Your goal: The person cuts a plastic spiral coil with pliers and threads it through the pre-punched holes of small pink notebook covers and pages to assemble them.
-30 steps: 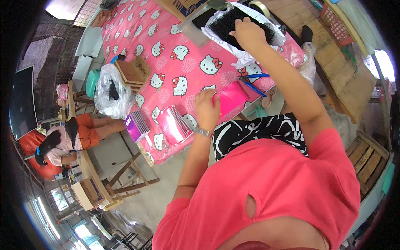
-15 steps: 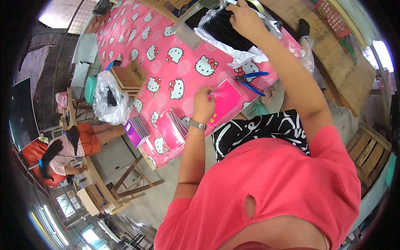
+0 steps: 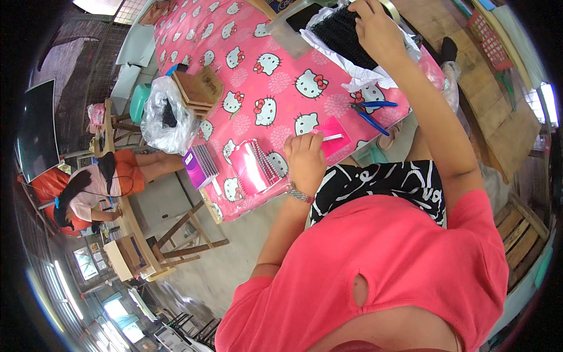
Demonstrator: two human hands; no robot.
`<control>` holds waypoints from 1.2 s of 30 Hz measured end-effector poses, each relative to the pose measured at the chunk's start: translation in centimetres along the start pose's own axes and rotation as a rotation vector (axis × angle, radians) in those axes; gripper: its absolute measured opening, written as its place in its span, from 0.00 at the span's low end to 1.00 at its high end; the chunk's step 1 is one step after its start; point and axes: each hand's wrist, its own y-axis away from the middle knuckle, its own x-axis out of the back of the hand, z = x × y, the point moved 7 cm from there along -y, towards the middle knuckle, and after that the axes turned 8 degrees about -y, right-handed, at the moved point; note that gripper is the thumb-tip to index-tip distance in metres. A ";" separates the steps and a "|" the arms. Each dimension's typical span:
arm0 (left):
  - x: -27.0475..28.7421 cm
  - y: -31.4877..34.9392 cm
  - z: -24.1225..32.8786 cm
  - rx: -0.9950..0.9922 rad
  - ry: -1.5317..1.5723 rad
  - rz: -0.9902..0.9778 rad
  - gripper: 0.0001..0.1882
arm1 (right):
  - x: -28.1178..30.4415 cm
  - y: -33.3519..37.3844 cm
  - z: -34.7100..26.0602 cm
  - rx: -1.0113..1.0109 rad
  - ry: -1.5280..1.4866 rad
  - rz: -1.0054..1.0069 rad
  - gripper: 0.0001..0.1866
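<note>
Reaching across a pink surface (image 3: 243, 79), left hand (image 3: 307, 155) curled over a pink notebook (image 3: 335, 148), right hand (image 3: 375, 34) at black coils (image 3: 339, 40) in white paper (image 3: 378, 78) — neither grip clear — dark lettering on a brown stack (image 3: 202, 88) nearby

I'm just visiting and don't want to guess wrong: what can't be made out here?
All in the head view:
Pink cover, left part: hidden by the left hand.
Whether the right hand grips the black pile: its back hides this.
Cardboard box: cut off by the upper edge.
Dark thing in the plastic bag: blurred by crinkled plastic.
</note>
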 end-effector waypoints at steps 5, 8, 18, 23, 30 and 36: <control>0.2 -0.2 0.3 0.035 -0.005 0.021 0.12 | -3.3 7.5 -5.2 0.307 -0.064 -0.440 0.14; 0.1 -0.5 0.4 0.016 0.005 0.041 0.12 | -5.0 13.1 -3.9 0.339 -0.270 -0.629 0.12; -0.1 -0.1 0.6 -0.007 0.005 0.073 0.10 | -4.4 16.9 -2.5 0.114 -0.627 -0.606 0.11; -0.3 0.2 0.3 0.003 -0.021 0.060 0.10 | -5.7 18.2 -2.2 0.055 -0.660 -0.651 0.10; -0.3 -0.7 1.1 -0.010 -0.004 0.048 0.12 | -5.1 18.4 -2.7 -0.035 -0.532 -0.723 0.14; -1.0 -1.0 2.8 -0.070 0.059 0.007 0.14 | -4.9 17.8 -2.5 -0.156 -0.304 -0.815 0.16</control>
